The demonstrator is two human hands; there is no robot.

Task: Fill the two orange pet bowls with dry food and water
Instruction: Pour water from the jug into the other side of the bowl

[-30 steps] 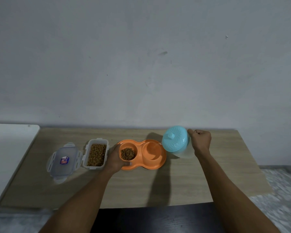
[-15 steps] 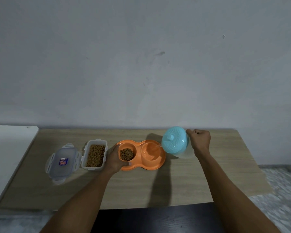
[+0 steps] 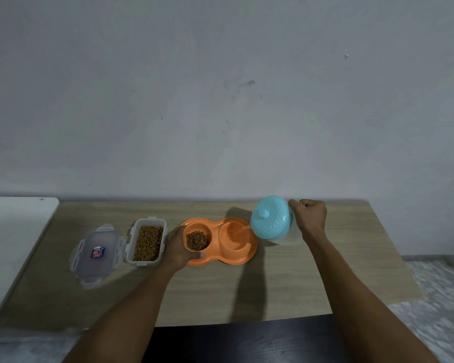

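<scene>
An orange double pet bowl (image 3: pixel 250 251) sits mid-table. Its left cup holds brown dry food (image 3: pixel 196 240); its right cup (image 3: pixel 235 235) takes a thin stream of water. My left hand (image 3: pixel 177 246) grips the bowl's left end, thumb on the front rim. My right hand (image 3: pixel 311 216) grips the handle of a clear jug with a light blue lid (image 3: pixel 270 218), tilted left so its spout is over the right cup.
A clear container of dry food (image 3: pixel 147 242) stands open left of the bowl, its lid (image 3: pixel 96 254) lying further left. The wooden table (image 3: pixel 286 284) ends at a grey wall behind. A white surface (image 3: pixel 13 231) adjoins on the left.
The jug has tipped a little further left and water now runs into the right cup. Both hands stay in place.
</scene>
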